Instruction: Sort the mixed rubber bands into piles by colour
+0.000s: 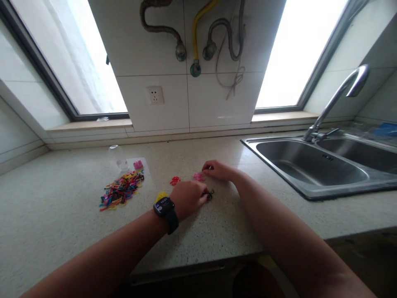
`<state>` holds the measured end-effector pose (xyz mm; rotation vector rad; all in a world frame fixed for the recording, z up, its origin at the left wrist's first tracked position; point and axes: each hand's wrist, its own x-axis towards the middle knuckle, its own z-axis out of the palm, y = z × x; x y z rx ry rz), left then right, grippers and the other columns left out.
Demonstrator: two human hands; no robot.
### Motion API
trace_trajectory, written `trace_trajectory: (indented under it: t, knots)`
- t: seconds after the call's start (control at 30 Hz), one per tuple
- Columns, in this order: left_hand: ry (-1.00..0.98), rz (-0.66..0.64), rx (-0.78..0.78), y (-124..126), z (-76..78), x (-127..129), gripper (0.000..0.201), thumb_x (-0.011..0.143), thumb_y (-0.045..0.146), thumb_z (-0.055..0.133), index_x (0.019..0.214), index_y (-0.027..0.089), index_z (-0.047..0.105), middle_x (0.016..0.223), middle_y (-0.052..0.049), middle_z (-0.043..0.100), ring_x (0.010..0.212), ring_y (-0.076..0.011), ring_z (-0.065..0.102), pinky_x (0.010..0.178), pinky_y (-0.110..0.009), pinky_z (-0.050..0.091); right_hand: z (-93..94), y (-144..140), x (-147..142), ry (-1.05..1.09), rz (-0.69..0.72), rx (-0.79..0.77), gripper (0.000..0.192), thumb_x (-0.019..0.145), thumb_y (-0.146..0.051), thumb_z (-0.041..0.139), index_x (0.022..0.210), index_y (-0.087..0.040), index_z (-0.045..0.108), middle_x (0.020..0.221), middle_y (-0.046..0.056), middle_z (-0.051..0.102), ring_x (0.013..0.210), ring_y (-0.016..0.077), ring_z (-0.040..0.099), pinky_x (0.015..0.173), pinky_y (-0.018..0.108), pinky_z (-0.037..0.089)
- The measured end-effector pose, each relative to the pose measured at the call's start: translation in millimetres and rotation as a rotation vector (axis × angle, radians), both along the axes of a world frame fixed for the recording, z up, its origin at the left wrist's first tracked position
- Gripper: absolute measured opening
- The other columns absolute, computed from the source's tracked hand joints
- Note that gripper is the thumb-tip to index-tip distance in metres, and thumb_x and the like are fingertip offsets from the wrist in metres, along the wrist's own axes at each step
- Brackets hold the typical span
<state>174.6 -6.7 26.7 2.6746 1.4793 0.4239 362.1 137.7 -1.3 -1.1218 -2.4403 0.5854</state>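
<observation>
Bands (121, 190) on speckled counter (62, 198) (sink (310, 165) right).

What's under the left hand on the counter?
A small black band pile pokes out at the left hand's fingertips, and a yellow pile shows behind the wrist. Anything beneath the palm itself is covered, so I can't tell.

Counter's front strip (217, 231) is lying bare, so hands are getting free passage there. Mixed band heap (121, 190) w/ clear bottle (119, 159) and pink piece (138, 165) is blocking far left. Red pile (175, 180), pink pile (197, 177), yellow pile (160, 195), black bands (210, 194) are crowding centre. Sink (310, 165) is dropping away at right; faucet (338, 97) is overhanging it.
</observation>
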Motion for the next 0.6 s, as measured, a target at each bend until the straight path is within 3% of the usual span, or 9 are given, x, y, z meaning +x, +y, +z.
trace_trajectory:
  t: [0.17, 0.37, 0.6]
  knots:
    - [-0.005, -0.056, -0.005, -23, 0.4, -11, 0.023, 0.093, 0.029, 0.051, 0.105, 0.021, 0.069, 0.091, -0.004, 0.071, 0.08, -0.021, 0.066, 0.068, -0.033, 0.046, 1.9, -2, 0, -0.008, -0.009, -0.009, 0.023, 0.088, -0.028, 0.061, 0.102, -0.015, 0.073, 0.097, 0.005, 0.073, 0.085, 0.0153, 0.064, 0.076, 0.025, 0.045]
    - [0.025, -0.223, -0.012, -65, -10.1, -38, 0.024, 0.094, 0.026, 0.051, 0.113, 0.021, 0.064, 0.098, -0.005, 0.069, 0.087, -0.0213, 0.065, 0.074, -0.035, 0.048, 1.3, -1, 1, -0.018, -0.008, -0.014, 0.023, 0.088, -0.029, 0.061, 0.102, -0.015, 0.073, 0.096, 0.006, 0.072, 0.084, 0.0153, 0.064, 0.075, 0.024, 0.045]
    - [0.077, -0.382, 0.008, -88, -24.5, -63, 0.026, 0.095, 0.018, 0.047, 0.119, 0.02, 0.055, 0.092, -0.003, 0.066, 0.079, -0.019, 0.059, 0.065, -0.032, 0.043, 1.3, -1, 2, -0.017, -0.002, -0.038, 0.024, 0.089, -0.031, 0.061, 0.102, -0.016, 0.072, 0.098, 0.007, 0.072, 0.085, 0.0165, 0.064, 0.076, 0.026, 0.046]
